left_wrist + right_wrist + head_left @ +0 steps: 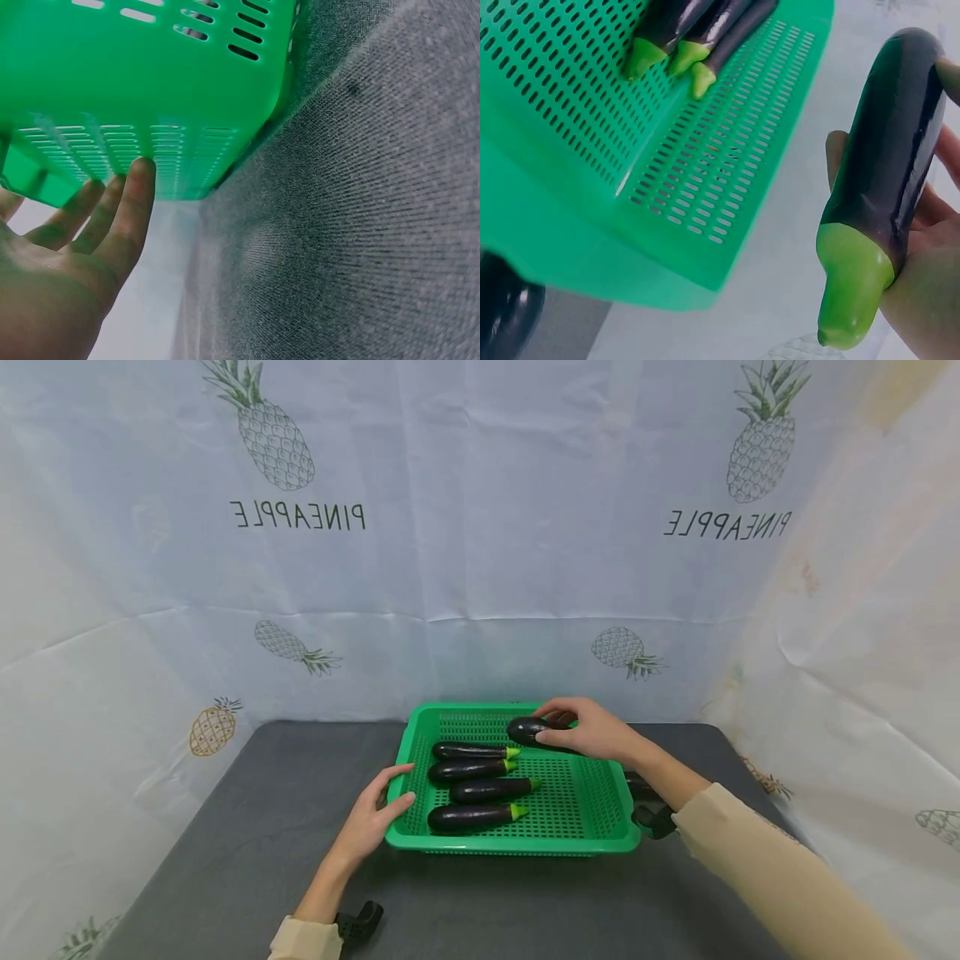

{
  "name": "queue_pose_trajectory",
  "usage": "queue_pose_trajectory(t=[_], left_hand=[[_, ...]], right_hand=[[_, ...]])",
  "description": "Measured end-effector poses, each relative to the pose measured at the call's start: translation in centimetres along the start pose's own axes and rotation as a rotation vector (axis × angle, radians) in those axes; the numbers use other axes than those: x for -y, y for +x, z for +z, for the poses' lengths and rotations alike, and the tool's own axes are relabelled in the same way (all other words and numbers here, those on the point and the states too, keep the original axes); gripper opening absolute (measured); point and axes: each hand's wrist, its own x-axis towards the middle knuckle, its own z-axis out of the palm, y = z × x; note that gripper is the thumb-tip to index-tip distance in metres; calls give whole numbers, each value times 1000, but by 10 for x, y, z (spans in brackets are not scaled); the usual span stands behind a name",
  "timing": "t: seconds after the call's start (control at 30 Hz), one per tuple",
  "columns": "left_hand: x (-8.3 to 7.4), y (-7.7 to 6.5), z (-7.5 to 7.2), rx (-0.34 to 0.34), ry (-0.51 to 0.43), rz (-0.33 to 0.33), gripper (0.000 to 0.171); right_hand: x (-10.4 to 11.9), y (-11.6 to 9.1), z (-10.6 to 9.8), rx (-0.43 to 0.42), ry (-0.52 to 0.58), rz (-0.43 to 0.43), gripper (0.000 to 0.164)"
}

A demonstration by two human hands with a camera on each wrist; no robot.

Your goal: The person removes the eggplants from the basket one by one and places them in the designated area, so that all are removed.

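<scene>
Right hand (592, 731): gripping an eggplant (885, 157), held up at the basket's far side.
Left hand (371, 814): my fingers loosely extended, at the green basket (517, 844).
Inside: four eggplants (468, 769).
In the way: basket wall, partly hiding a dark glossy thing (508, 311).

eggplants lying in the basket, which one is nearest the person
The front eggplant, lying closest to the near rim of the green basket; the other three lie farther back.
</scene>
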Motion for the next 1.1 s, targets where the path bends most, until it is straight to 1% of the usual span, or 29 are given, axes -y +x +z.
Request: queue_pose_trajectory(t=[0.23,0.43,0.6,0.87,1.1], left_hand=[[1,0,0,0,4,-25,50],[3,1,0,-4,1,-38,51],[2,1,0,-1,-2,-31,51],[0,1,-1,8,-12,-16,50],[0,1,-1,8,-19,-8,50]], right_hand=[[5,-21,-10,-20,-18,-36,43],[8,-40,-23,-82,-20,-59,42],[8,-54,-31,-116,-28,-64,41],[-4,-76,-36,-151,-64,-91,38],[-17,-90,-37,-201,-93,-70,37]])
